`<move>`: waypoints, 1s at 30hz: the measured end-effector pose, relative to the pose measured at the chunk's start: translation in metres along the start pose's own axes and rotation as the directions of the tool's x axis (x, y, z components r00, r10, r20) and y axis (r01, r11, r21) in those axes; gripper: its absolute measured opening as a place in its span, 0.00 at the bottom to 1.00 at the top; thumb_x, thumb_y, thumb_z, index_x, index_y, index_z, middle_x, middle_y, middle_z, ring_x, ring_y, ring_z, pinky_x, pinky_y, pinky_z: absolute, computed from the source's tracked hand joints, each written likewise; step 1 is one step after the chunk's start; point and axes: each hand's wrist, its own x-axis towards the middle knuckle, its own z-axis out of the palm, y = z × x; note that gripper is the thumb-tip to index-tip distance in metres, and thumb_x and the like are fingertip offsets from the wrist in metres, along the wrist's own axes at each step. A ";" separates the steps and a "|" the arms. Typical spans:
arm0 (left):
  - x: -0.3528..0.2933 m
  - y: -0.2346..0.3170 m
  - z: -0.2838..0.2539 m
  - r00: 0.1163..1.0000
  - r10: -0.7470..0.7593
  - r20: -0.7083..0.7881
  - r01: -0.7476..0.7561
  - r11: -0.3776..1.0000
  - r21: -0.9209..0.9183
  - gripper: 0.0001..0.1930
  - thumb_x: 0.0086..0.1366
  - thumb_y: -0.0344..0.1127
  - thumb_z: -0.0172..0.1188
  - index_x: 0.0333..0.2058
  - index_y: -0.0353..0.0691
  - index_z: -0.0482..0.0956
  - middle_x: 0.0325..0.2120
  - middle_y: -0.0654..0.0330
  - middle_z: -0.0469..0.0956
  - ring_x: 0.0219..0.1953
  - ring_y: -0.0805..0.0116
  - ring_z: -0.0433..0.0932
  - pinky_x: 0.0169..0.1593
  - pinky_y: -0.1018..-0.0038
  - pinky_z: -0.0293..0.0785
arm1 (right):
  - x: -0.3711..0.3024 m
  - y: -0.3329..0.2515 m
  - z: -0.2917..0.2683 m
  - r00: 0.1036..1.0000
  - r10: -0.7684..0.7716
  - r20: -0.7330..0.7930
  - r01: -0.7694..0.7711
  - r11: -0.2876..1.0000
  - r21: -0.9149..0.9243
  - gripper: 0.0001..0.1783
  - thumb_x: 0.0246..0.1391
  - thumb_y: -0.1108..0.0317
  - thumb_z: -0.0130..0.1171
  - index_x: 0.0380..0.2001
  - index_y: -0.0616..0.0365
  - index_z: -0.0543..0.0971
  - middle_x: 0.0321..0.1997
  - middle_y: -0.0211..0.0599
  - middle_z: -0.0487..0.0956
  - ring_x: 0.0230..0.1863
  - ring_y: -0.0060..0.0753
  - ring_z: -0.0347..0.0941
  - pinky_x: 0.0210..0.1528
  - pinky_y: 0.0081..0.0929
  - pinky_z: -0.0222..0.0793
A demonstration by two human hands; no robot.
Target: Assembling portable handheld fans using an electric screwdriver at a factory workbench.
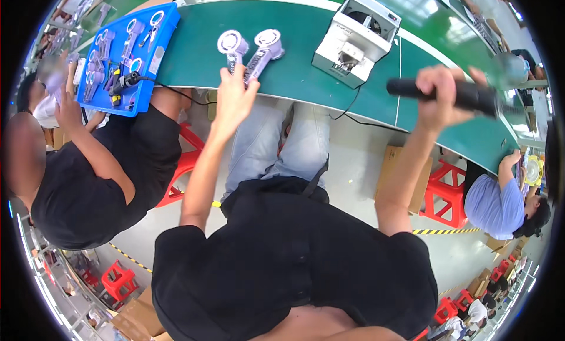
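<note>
My left hand [235, 99] reaches to the table's near side, its fingers closed around the lower handle of a lilac-grey handheld fan [232, 43] with a white-ringed round head. Right beside it lies a second, similar fan [268, 39], its handle slanting down close to my thumb. My right hand [438, 96] is raised over the right part of the table, wrapped around a black electric screwdriver [477, 98]. That tool lies nearly level, and its right end is smeared by motion.
A white and grey screw-feeder-like machine [356, 37] stands on the green table [294, 17], its cable hanging over the front edge. At left, a blue tray [156, 64] holds several fans and tools; a person [88, 164] sits beside it. Red stools [444, 191] and a carton [388, 170] stand below.
</note>
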 end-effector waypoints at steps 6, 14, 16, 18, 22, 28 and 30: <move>-0.021 0.002 0.016 0.975 0.205 -0.082 -0.197 0.976 0.094 0.16 0.64 0.41 0.62 0.41 0.34 0.74 0.35 0.40 0.69 0.37 0.41 0.74 0.39 0.53 0.71 | 0.009 0.048 0.065 0.994 0.054 0.100 -0.024 0.960 -0.279 0.20 0.52 0.84 0.65 0.45 0.63 0.69 0.23 0.38 0.78 0.20 0.27 0.74 0.26 0.31 0.74; 0.004 -0.010 0.046 0.886 0.375 -0.272 -0.389 0.921 0.001 0.28 0.54 0.36 0.65 0.54 0.33 0.72 0.51 0.32 0.64 0.49 0.37 0.67 0.52 0.51 0.68 | 0.011 0.078 0.089 0.980 0.175 -0.097 -0.200 0.854 -0.481 0.15 0.53 0.74 0.68 0.20 0.59 0.71 0.14 0.30 0.72 0.13 0.23 0.70 0.17 0.22 0.64; 0.010 -0.010 0.054 0.871 0.365 -0.330 -0.426 0.894 -0.136 0.28 0.53 0.33 0.66 0.54 0.31 0.72 0.51 0.32 0.64 0.51 0.36 0.67 0.54 0.50 0.67 | 0.010 0.081 0.089 0.983 0.168 -0.078 -0.184 0.838 -0.514 0.15 0.54 0.74 0.68 0.21 0.59 0.71 0.14 0.30 0.72 0.13 0.23 0.70 0.16 0.22 0.64; 0.012 -0.008 0.061 0.872 0.348 -0.344 -0.422 0.891 -0.170 0.28 0.53 0.32 0.67 0.54 0.31 0.73 0.55 0.31 0.64 0.54 0.34 0.68 0.56 0.50 0.69 | 0.011 0.084 0.092 0.981 0.163 -0.110 -0.196 0.856 -0.479 0.14 0.54 0.73 0.68 0.25 0.60 0.71 0.14 0.29 0.72 0.13 0.23 0.69 0.16 0.22 0.64; 0.010 -0.010 0.066 0.858 0.376 -0.349 -0.462 0.863 -0.206 0.26 0.54 0.31 0.67 0.53 0.33 0.75 0.61 0.31 0.62 0.58 0.34 0.69 0.57 0.51 0.71 | 0.018 0.084 0.094 0.962 0.216 -0.164 -0.266 0.867 -0.421 0.14 0.56 0.70 0.67 0.29 0.60 0.70 0.15 0.29 0.71 0.12 0.24 0.68 0.15 0.23 0.64; 0.015 -0.014 0.065 0.764 0.557 -0.326 -0.590 0.807 -0.004 0.23 0.55 0.30 0.65 0.52 0.42 0.81 0.60 0.52 0.72 0.62 0.38 0.67 0.58 0.51 0.69 | 0.002 0.092 0.091 0.924 0.372 -0.085 -0.381 0.917 -0.118 0.13 0.57 0.73 0.65 0.39 0.59 0.70 0.21 0.36 0.71 0.16 0.29 0.67 0.20 0.31 0.66; 0.015 -0.017 0.068 0.753 0.570 -0.328 -0.602 0.798 0.004 0.21 0.55 0.30 0.65 0.49 0.45 0.83 0.57 0.59 0.76 0.62 0.40 0.68 0.56 0.52 0.69 | -0.006 0.092 0.099 0.943 0.333 -0.002 -0.333 0.941 -0.060 0.09 0.60 0.73 0.60 0.39 0.58 0.70 0.21 0.38 0.71 0.17 0.31 0.67 0.21 0.34 0.67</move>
